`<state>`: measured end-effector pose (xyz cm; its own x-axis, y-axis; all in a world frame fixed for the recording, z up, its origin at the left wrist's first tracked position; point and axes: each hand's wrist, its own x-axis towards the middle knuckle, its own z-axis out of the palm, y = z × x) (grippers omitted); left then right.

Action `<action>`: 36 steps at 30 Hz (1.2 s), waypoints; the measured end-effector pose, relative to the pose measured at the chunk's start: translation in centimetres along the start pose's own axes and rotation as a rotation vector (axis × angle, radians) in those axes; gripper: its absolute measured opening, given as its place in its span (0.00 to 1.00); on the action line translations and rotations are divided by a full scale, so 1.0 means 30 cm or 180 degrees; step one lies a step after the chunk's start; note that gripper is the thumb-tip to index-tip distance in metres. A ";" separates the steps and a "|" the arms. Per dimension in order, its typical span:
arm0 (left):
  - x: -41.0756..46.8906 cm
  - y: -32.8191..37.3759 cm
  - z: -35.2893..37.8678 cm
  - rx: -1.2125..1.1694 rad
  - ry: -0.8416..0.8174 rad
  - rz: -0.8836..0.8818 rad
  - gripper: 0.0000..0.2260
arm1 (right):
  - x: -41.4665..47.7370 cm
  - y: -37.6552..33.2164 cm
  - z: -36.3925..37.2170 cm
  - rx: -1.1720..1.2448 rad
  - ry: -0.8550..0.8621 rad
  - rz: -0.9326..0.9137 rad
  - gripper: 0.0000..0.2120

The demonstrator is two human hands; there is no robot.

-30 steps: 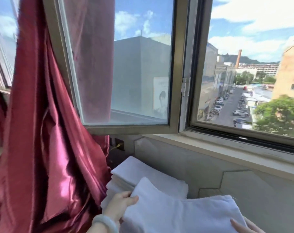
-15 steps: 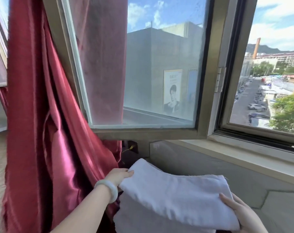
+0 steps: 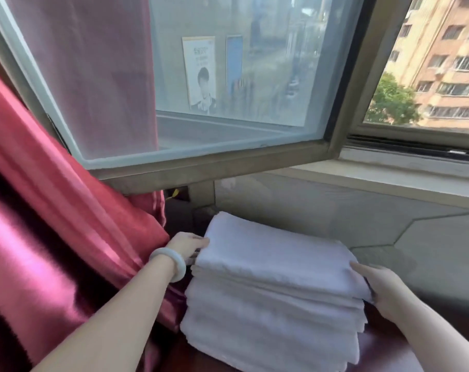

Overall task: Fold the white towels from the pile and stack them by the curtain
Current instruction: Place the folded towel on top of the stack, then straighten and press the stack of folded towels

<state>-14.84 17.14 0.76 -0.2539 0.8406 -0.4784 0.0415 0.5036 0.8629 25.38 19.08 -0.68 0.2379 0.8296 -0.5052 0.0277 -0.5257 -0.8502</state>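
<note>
A stack of several folded white towels [image 3: 271,318] stands beside the red satin curtain [image 3: 53,237]. The top folded towel [image 3: 276,259] lies on the stack. My left hand [image 3: 186,247], with a pale bangle on the wrist, grips the top towel's left edge, fingers tucked under it. My right hand [image 3: 381,287] holds the towel's right edge, thumb on top and fingers underneath. The stack's far lower side is hidden by the towels in front.
An inward-opened window sash [image 3: 228,165] hangs just above and behind the stack. A grey stone wall [image 3: 335,210] and a window sill [image 3: 405,178] run to the right. A dark red surface [image 3: 383,342] shows under the stack.
The folded towel has come down from mid-air onto the stack by the curtain. Both hands came down with it, and my view tilted downward.
</note>
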 end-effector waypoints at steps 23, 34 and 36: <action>-0.007 -0.064 -0.128 -0.0064 -0.0441 -0.0129 0.12 | -0.137 0.050 0.060 -0.0437 0.0595 -0.0193 0.08; -0.013 -0.051 -0.125 -0.0122 -0.0685 -0.0656 0.15 | -0.203 -0.004 0.036 -0.0372 0.0514 0.0388 0.09; -0.010 -0.047 -0.116 -0.0162 -0.0652 -0.0638 0.14 | -0.218 -0.011 0.028 -0.0371 0.0436 0.0409 0.09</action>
<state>-18.19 15.48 0.27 -0.0514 0.7507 -0.6586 -0.0397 0.6574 0.7525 23.00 13.98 2.78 0.3761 0.7252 -0.5767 0.0988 -0.6503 -0.7532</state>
